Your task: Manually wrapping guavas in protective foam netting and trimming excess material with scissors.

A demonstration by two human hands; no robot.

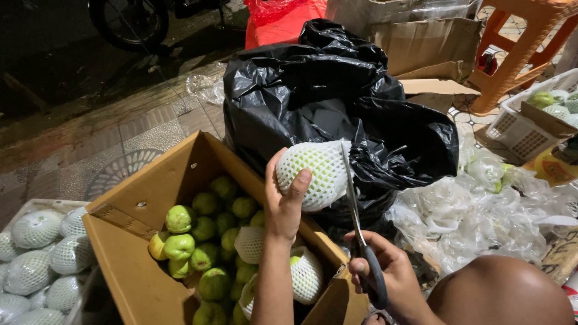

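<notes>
Black plastic bag [337,96] stood bulging at centre, mouth open toward the camera. Just left of it sat an open cardboard box [129,265], filled with loose green guavas [205,229], a few of them in white foam net sleeves. Heap of crumpled clear plastic wrap [469,222] lay right of the bag; a white basket [524,129] with more wrapped fruit sat beyond it, near an orange plastic stool [518,48]. Tray of netted fruit [36,253] at far left, beside the box. Left hand [283,201] was grasping a net-wrapped guava [316,171], raised over the box edge and in front of the bag's mouth, thumb pressed on its face. Right hand [382,268] was gripping the handles of scissors [355,210], blades pointing up, the tip touching the guava's right side.
</notes>
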